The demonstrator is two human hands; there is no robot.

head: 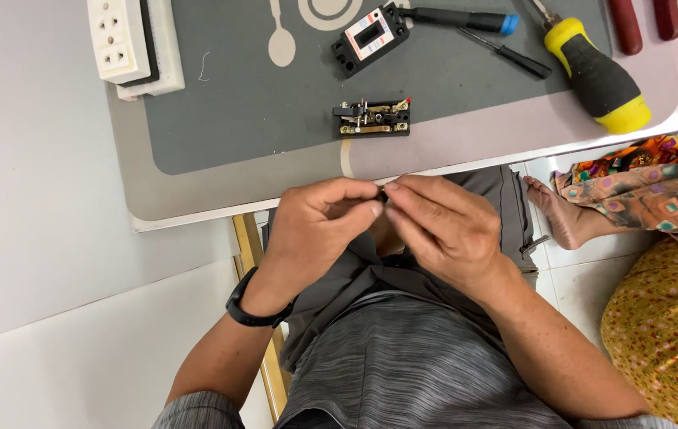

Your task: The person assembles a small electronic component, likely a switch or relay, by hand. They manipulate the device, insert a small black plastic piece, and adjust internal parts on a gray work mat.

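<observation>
From the head camera, both hands meet just below the table [196, 208] edge, above the lap. The left hand [317, 226] and the right hand [444, 230] are curled, fingertips pinched together on a small dark part [384, 195]; only a sliver of it shows, so its long axis and heading I cannot tell. On the grey mat [236, 103] lies an opened switch mechanism [372, 118], its long axis running left to right, red tip to the right. Beyond it lies a black breaker body [371, 36], tilted. I judge the work midway: one unit is stripped, nothing refitted. A yellow-handled screwdriver [599, 75], a thin screwdriver [507, 54] and a white socket strip [121, 38] lie nearby.
</observation>
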